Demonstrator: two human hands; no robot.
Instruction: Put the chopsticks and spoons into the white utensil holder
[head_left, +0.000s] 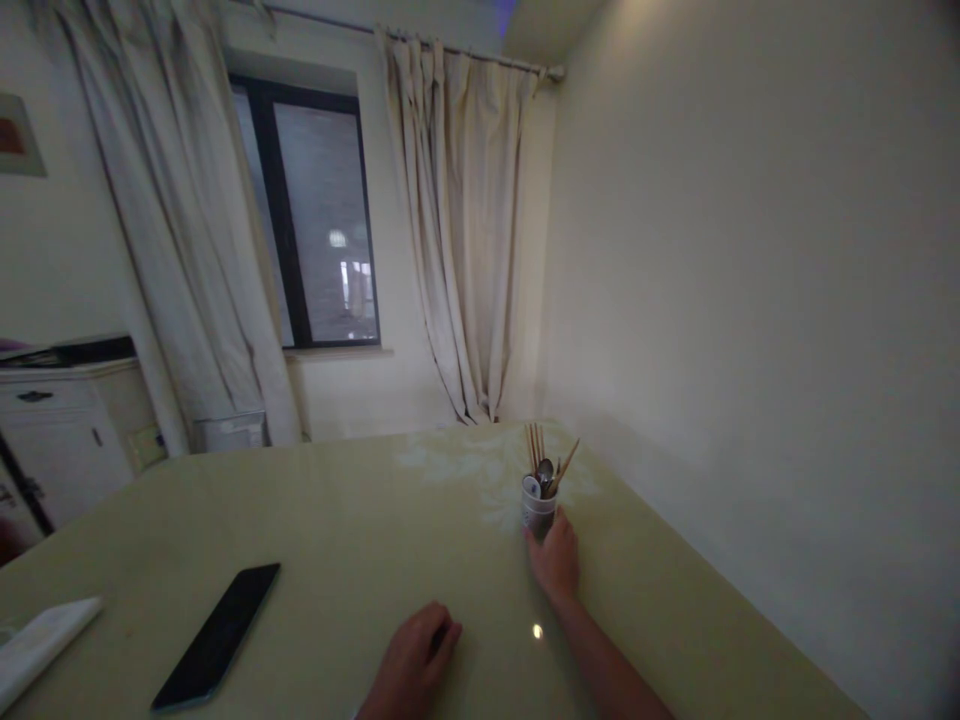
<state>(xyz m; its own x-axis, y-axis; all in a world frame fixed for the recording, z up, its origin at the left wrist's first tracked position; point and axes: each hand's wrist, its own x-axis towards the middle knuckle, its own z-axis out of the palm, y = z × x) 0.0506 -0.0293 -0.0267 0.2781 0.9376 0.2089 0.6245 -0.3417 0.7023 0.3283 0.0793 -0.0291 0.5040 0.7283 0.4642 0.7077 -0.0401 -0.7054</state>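
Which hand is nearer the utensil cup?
Right. The right hand reaches the near side of the utensil cup, apparently touching it; the left hand rests on the table, well short of it.

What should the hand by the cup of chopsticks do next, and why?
Probably close the right hand around the small white cup of wooden chopsticks and metal spoons: its fingers already touch the cup's base, while the left hand rests on the pale green table.
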